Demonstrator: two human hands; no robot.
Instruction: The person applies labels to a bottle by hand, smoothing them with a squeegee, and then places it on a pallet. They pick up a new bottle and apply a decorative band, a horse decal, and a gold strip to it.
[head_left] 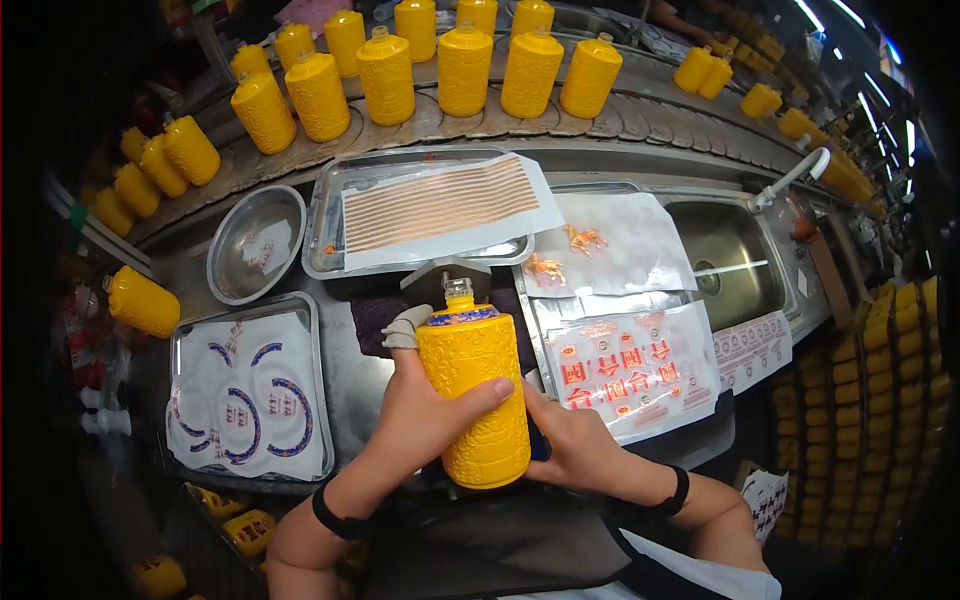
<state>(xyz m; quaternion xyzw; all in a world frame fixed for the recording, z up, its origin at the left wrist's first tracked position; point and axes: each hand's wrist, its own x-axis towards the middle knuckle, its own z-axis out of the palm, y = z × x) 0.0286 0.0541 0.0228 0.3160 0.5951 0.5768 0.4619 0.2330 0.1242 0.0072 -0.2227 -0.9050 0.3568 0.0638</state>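
A yellow embossed bottle (pixel 474 400) with a clear glass neck stands nearly upright in front of me, tilted slightly. A blue patterned band runs round its shoulder. My left hand (pixel 425 410) grips its left side, thumb across the front, and a whitish cover sits on a finger near the shoulder. Against the lower right side is my right hand (pixel 580 445), with its fingertips partly hidden behind the bottle. Left of the hands, a tray (pixel 325 400) carries a sheet with curved blue decals. On the right lies a sheet of red character decals (pixel 640 400).
Behind are a tray (pixel 318 235) with a sheet of gold-striped decals (pixel 440 212), a metal bowl (pixel 222 270) and a sheet with orange horse figures (pixel 625 235). A sink (pixel 735 240) is at right. Several yellow bottles (pixel 465 75) line the conveyor (pixel 640 125).
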